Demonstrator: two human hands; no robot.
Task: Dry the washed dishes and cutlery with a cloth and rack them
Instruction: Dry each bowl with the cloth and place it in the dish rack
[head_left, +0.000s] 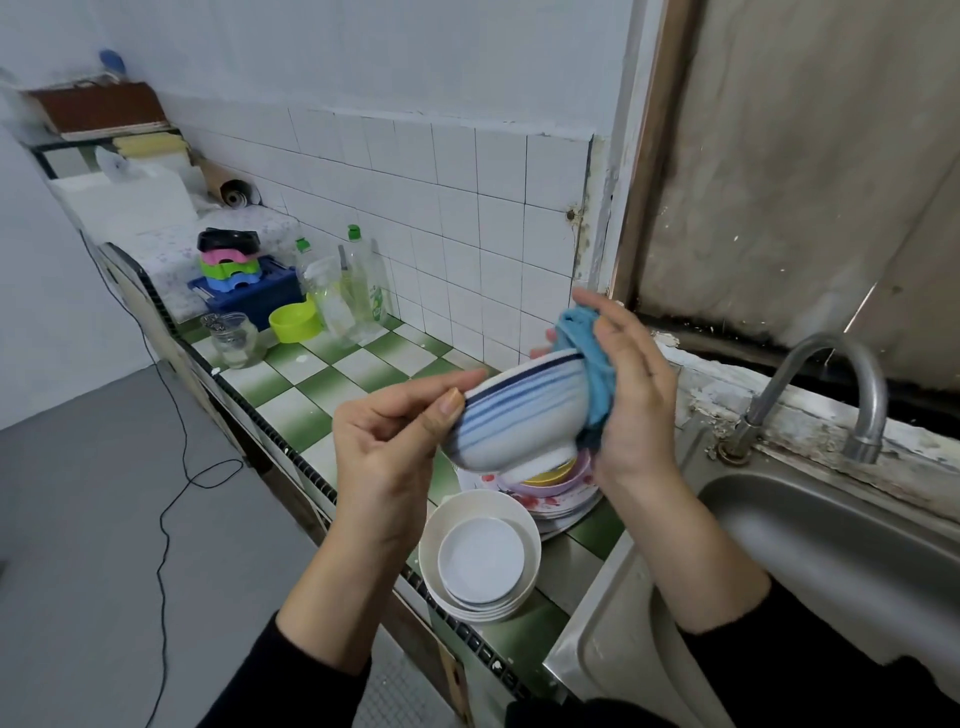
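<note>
On the counter (311, 395) a stack of plates (480, 561) sits near, just left of the sink (831, 545), a pile of dishes (550, 488) behind it, bottles (371, 280), a jar (236, 338) and a crate (260, 301) far left, and the tap (878, 400) at the sink's far rim.

Striped bowl (519, 410) in left hand (384, 452), blue cloth (587, 353) in right hand (634, 395) against its rim.

Black long sleeves (283, 691) cover both arms, ending above bare wrists.
</note>
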